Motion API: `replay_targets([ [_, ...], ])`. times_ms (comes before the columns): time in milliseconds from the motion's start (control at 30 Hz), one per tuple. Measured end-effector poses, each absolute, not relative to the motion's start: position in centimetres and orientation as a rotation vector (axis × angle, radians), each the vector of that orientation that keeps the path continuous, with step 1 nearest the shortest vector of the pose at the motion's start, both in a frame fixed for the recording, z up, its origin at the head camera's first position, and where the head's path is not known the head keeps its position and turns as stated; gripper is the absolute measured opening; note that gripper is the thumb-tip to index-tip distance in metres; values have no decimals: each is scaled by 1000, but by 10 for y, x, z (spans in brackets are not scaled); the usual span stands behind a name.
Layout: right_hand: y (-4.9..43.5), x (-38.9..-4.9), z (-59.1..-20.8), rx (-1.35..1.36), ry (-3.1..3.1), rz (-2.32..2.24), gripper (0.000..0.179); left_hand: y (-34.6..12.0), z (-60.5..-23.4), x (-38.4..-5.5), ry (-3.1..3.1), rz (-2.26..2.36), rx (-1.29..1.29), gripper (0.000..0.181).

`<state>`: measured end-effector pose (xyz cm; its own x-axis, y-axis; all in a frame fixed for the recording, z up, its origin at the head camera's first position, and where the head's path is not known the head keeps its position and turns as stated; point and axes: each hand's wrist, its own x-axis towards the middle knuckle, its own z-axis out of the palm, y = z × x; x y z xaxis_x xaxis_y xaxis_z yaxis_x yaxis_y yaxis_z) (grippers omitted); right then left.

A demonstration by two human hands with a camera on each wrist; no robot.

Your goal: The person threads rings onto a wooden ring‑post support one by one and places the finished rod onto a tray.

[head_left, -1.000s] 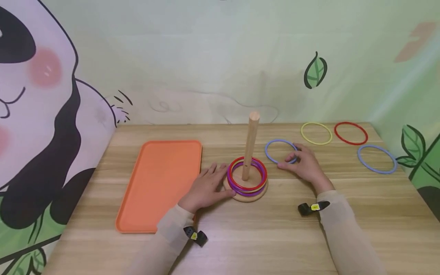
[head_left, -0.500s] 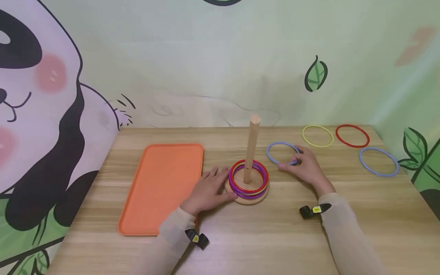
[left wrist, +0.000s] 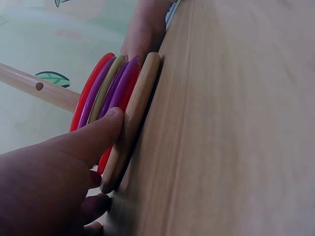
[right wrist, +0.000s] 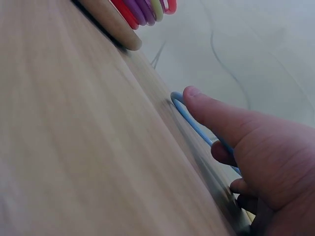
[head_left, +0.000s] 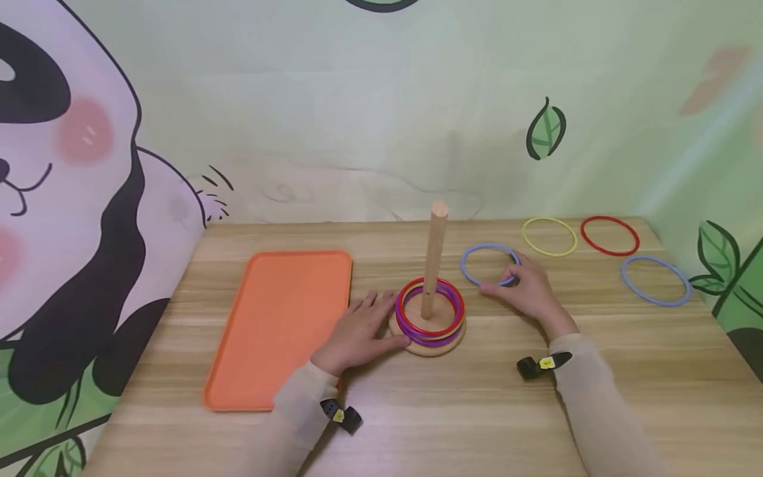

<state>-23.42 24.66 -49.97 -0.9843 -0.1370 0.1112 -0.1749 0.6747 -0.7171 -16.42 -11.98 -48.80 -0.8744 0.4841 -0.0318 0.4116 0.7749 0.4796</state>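
A wooden peg [head_left: 434, 255] stands upright on a round wooden base [head_left: 430, 351]. Around it lies a stack of red, purple and yellow rings [head_left: 430, 331], a red one on top. My left hand [head_left: 356, 334] rests against the stack's left side, its fingers extended; in the left wrist view the thumb [left wrist: 93, 137] touches the rings near the base. Right of the peg, my right hand [head_left: 527, 285] pinches the near right edge of a blue ring [head_left: 477, 249]. The right wrist view shows this blue ring [right wrist: 192, 123] close above the tabletop, partly hidden behind thumb and fingers.
An orange tray [head_left: 286, 331] lies left of my left hand. Toward the back right are a yellow ring [head_left: 549, 255], a red ring [head_left: 609, 252] and another blue ring [head_left: 656, 303]. A painted wall [head_left: 334, 119] borders the table [head_left: 453, 417] behind.
The head view has shifted slightly, so the scene sits a little lower in it than one second ago. Both hands keep nearly the same places at the stack and the blue ring.
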Motion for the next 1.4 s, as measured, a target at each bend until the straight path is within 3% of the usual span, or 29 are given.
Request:
replay_targets([
  [600, 243, -232, -498, 228, -2826, 1268, 54, -123, -483, -160, 2817, 708, 702, 91],
  [1400, 249, -239, -501, 175, -2633, 1449, 49, -118, -484, -168, 2806, 694, 710, 91],
])
